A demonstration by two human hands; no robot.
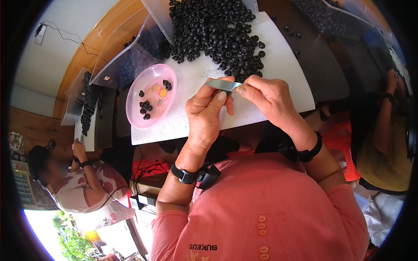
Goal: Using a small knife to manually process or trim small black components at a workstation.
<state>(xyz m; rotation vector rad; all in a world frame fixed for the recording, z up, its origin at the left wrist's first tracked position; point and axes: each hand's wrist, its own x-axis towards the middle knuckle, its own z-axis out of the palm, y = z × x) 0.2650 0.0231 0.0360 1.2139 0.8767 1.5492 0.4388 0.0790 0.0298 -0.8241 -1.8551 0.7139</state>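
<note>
Over the front of the white work board point(278, 56), my two hands meet. My right hand point(271, 98) is closed, pinching one end of a thin, shiny metal blade point(220, 85) that lies across toward the left fingers. My left hand point(205, 111) is curled with its thumb raised against the index finger. Just under the blade, a small black round part point(227, 92) shows at the left fingertips, mostly hidden. To the left, a pink oval plate point(131, 102) holds several small black parts point(146, 105).
A large heap of black round parts point(213, 30) spills from a clear bin at the board's back. Another clear bin point(130, 56) stands behind the plate. A person point(87, 182) works at the left; another person's arm point(385, 104) shows at the right, near a red stool point(342, 148).
</note>
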